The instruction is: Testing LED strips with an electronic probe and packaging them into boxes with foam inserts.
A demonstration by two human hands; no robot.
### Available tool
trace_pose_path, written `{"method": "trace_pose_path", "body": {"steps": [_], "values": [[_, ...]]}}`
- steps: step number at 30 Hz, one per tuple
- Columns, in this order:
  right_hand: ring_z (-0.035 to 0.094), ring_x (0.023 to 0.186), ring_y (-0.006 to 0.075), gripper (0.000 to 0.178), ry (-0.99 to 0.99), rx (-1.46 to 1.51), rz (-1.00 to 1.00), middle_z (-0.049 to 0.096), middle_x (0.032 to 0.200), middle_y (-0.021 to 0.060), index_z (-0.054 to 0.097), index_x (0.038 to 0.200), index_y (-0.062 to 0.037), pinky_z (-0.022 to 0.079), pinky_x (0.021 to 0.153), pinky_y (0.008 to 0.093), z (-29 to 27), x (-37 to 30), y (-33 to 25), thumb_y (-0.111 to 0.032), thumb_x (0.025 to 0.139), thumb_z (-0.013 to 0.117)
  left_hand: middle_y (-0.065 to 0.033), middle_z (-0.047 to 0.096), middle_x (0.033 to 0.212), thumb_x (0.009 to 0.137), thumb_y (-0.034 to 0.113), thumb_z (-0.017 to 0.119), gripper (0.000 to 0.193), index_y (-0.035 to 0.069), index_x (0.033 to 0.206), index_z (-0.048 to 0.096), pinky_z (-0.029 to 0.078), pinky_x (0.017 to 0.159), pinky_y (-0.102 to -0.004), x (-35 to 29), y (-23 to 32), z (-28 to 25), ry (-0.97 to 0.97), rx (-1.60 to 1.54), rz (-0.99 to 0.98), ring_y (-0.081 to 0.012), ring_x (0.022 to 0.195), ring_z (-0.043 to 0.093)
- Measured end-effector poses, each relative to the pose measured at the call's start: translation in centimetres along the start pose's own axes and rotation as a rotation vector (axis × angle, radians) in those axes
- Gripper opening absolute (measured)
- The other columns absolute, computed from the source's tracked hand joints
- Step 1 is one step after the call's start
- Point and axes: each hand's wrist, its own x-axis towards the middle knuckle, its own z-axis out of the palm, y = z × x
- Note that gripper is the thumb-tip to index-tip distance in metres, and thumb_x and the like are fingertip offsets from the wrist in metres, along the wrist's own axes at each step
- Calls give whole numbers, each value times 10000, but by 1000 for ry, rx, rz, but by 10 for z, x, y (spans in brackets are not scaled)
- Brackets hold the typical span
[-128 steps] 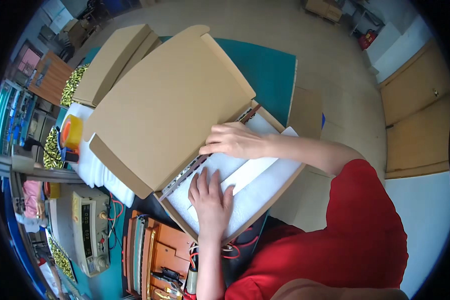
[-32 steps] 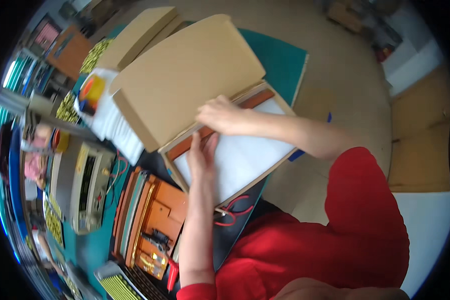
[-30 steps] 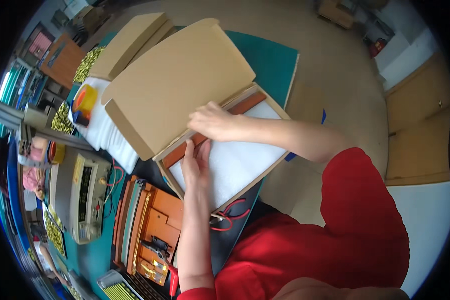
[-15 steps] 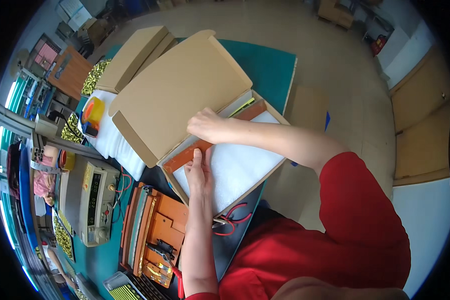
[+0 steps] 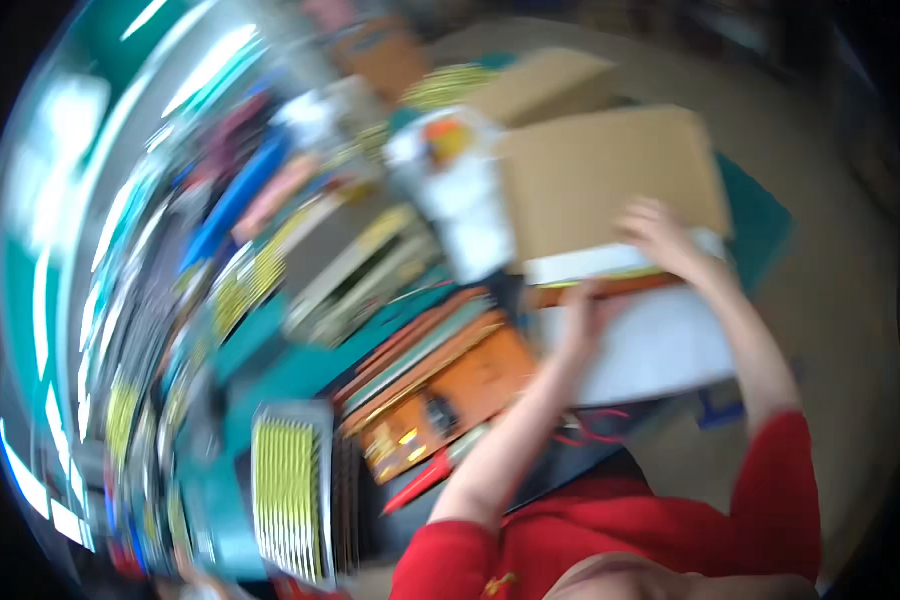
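Note:
The whole view is smeared by motion. An open cardboard box holds a white foam sheet [image 5: 660,350], and its brown lid [image 5: 615,175] is folded back away from me. Along the box's far side runs an orange-brown strip [image 5: 635,290], with a white band beside it. My left hand [image 5: 583,318] is at the strip's left part; its fingers are too blurred to show whether they grip it. Over the lower part of the lid is my right hand [image 5: 658,235], its fingers apart and nothing visible in them.
Left of the box lies an orange tool tray [image 5: 450,395] with a red-handled tool [image 5: 417,483]. A container of yellow-green strips [image 5: 288,490] stands nearer me. Beyond are a bench instrument [image 5: 360,275], white foam sheets [image 5: 465,210], a tape roll [image 5: 446,140] and another cardboard box [image 5: 545,85].
My view has swung left, so the box sits further right and everything is blurred. My right hand has moved off the strip toward the lid, its fingers loosened. My left hand stays near the strip.

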Motion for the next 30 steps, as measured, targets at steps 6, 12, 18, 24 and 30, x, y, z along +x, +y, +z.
{"method": "trace_pose_path", "body": {"steps": [6, 12, 18, 24, 30], "values": [[536, 980, 342, 229, -169, 357, 184, 604, 970, 144, 619, 948, 12, 436, 880, 409, -85, 1, -60, -45, 738, 689, -177, 539, 1168, 916, 120, 456, 321, -54, 1175, 531, 493, 1009, -440, -46, 89, 33, 99, -463, -97, -317, 1139, 549], [537, 951, 302, 280, -115, 174, -118, 593, 869, 114, 632, 913, -1, 445, 852, 403, -117, 31, -97, 10, 645, 709, -268, 469, 1370, 913, 134, 458, 416, -101, 1255, 475, 405, 1094, -449, -107, 153, 11, 138, -523, -11, -361, 1270, 467], [532, 944, 306, 290, -52, 134, -165, 547, 926, 115, 634, 940, -19, 447, 835, 401, -93, 67, -134, 88, 670, 638, -259, 421, 1409, 872, 99, 522, 460, -66, 1295, 448, 298, 1170, -463, -188, 196, -20, 97, -635, 175, -361, 1351, 377], [576, 893, 283, 275, -313, 408, -287, 534, 920, 135, 623, 985, -12, 466, 793, 334, -48, 101, -176, 102, 737, 587, -240, 427, 1416, 860, 34, 551, 431, 13, 1285, 482, 260, 1172, -497, -303, 195, -64, 262, -415, 531, -365, 1357, 378], [627, 858, 272, 230, -478, 716, -503, 650, 931, 115, 653, 980, -14, 489, 803, 337, 30, 148, -283, 79, 770, 637, -210, 530, 1299, 1022, 150, 464, 250, 57, 1250, 422, 461, 1032, -425, -421, 180, -97, 898, -34, 769, -337, 1200, 552]]}}
